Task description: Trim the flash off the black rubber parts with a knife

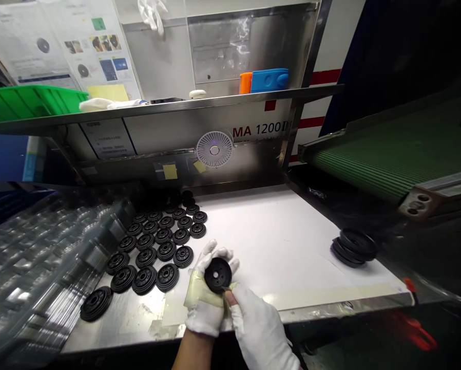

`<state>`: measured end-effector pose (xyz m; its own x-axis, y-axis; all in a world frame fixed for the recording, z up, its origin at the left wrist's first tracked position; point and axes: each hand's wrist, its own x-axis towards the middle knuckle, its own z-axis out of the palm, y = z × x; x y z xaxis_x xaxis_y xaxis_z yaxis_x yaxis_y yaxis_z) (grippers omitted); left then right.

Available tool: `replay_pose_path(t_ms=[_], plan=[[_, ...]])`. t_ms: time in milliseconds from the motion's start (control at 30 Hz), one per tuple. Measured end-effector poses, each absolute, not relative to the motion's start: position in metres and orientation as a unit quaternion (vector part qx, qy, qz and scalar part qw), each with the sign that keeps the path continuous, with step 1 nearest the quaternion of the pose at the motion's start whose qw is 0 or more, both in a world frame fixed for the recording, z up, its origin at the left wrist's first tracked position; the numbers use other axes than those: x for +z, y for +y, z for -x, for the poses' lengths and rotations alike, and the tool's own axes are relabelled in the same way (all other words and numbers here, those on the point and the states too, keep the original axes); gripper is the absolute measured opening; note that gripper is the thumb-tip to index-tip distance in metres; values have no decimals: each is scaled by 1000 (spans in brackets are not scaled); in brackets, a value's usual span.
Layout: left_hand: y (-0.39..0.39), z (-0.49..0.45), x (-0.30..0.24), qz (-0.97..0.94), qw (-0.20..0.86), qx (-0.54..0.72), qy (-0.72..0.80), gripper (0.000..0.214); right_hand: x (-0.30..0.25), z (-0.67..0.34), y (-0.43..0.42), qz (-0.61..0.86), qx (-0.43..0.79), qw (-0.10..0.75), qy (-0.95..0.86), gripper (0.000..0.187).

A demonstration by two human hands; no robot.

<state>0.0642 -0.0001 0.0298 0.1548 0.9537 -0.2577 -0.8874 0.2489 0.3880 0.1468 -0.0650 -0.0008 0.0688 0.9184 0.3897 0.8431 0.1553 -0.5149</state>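
Note:
My left hand, in a white glove with a pale yellow wrap, holds a round black plastic wheel with a centre hole. The wheel's hollow face is turned up toward me. My right hand, also gloved in white with a bare thumb tip, is closed at the wheel's lower rim. Whatever sits between its fingers is too small to make out. Left of my hands, rows of similar black wheels lie on the table. A small stack of black wheels stands at the table's right side.
Clear plastic trays are piled at the left. A metal shelf crosses the back, carrying a green bin and a blue-and-orange object. Below it is a small fan. A green conveyor belt runs at the right.

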Motion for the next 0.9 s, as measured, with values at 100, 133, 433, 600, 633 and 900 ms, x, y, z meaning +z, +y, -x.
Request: replay_pose_path(t_ms=[100, 133, 433, 600, 633, 900], plan=[[-4, -60, 29, -94, 788, 566, 221, 25, 1, -155, -64, 646, 74, 353, -672, 27], [-3, -60, 29, -91, 787, 571, 215, 24, 1, -156, -64, 650, 78, 354, -668, 26], [4, -69, 28, -34, 724, 646, 240, 7, -3, -141, -67, 648, 51, 343, -678, 29], [-5, -59, 23, -94, 789, 564, 226, 22, -5, -151, -66, 645, 44, 351, -678, 27], [-5, -58, 21, -91, 791, 561, 226, 20, -6, -153, -65, 646, 51, 353, -675, 26], [3, -68, 20, -20, 730, 640, 239, 9, -10, -142, -69, 658, 33, 335, -674, 29]])
